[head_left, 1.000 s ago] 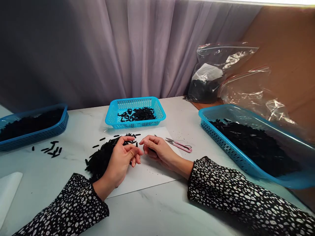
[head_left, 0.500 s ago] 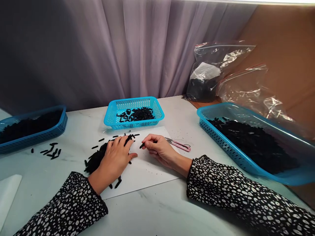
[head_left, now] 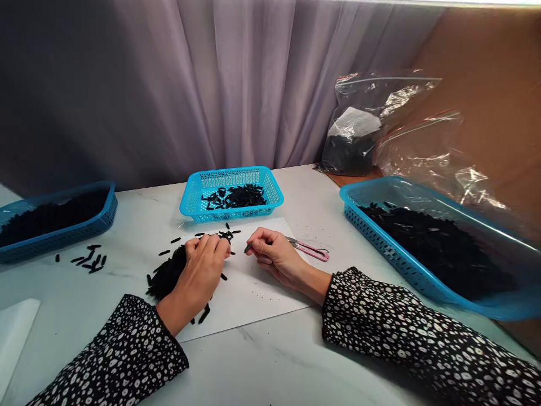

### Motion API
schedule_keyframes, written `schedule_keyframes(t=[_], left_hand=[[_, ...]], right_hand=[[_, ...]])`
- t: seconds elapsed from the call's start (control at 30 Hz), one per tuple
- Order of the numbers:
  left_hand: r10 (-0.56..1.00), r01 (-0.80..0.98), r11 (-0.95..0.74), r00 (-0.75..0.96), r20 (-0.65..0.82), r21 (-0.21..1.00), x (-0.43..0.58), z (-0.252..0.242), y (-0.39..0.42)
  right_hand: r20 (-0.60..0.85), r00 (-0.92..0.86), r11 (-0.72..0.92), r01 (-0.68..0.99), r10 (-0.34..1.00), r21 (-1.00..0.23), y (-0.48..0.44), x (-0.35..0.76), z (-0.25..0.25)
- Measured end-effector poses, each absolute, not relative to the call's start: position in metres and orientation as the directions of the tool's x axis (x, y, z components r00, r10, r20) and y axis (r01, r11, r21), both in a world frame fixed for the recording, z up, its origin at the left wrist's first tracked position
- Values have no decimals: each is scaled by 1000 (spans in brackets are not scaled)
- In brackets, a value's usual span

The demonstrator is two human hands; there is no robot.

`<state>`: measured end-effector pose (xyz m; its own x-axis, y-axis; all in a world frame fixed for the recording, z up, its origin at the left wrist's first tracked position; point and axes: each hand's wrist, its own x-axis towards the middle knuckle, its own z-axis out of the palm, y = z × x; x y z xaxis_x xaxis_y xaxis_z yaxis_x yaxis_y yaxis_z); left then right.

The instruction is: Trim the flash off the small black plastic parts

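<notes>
My left hand [head_left: 202, 269] lies palm down on a heap of small black pieces [head_left: 165, 276], its fingers curled and pinched at the heap's far edge. What the fingertips hold is hidden. My right hand [head_left: 270, 254] rests on a white sheet of paper [head_left: 253, 293], closed in a pinch on one small black piece [head_left: 247, 247] that points toward the left hand. Both hands are a few centimetres apart. Loose black pieces lie scattered on the paper around the heap.
Pink snips [head_left: 310, 250] lie just right of my right hand. A small blue basket [head_left: 231, 193] with black pieces stands behind the paper. Larger blue baskets [head_left: 426, 242] [head_left: 54, 217] stand at right and left. Plastic bags [head_left: 372, 121] lean at the back right.
My left hand turned palm down onto the heap and then curled its fingers at the far edge. My right hand now shows a black piece pinched at its fingertips.
</notes>
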<state>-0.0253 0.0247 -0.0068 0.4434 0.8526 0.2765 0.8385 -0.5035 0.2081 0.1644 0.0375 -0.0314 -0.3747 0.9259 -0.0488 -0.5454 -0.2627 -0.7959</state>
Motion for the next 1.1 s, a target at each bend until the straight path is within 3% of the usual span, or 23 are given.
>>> schedule_keyframes(t=[0.07, 0.13, 0.23, 0.33, 0.47, 0.6, 0.83, 1.1], left_hand=[[853, 800, -495, 374, 364, 340, -24, -2, 26], [882, 702, -456, 274, 384, 547, -21, 2, 26], [968, 444, -248, 135, 210, 861, -14, 7, 26], [996, 140, -4, 89, -8, 990, -8, 11, 24], [965, -123, 244, 131, -228, 962, -5, 18, 20], [923, -199, 363, 209, -323, 910, -3, 21, 14], [979, 106, 146, 127, -159, 984, 3, 14, 11], [994, 393, -79, 106, 41, 916, -4, 11, 12]], right_hand=[[-45, -377, -260, -543, 925, -798, 37, 164, -31], [-45, -380, -262, -543, 924, -798, 37, 164, -30], [-57, -386, -275, -539, 921, -796, 36, 164, -29], [-60, -387, -277, -535, 920, -798, 36, 165, -30], [-53, -389, -276, -543, 920, -793, 37, 165, -31], [-55, -385, -272, -537, 921, -798, 38, 165, -31], [-32, -381, -247, -530, 924, -811, 36, 163, -31], [34, -269, -88, -428, 963, -900, 35, 163, -31]])
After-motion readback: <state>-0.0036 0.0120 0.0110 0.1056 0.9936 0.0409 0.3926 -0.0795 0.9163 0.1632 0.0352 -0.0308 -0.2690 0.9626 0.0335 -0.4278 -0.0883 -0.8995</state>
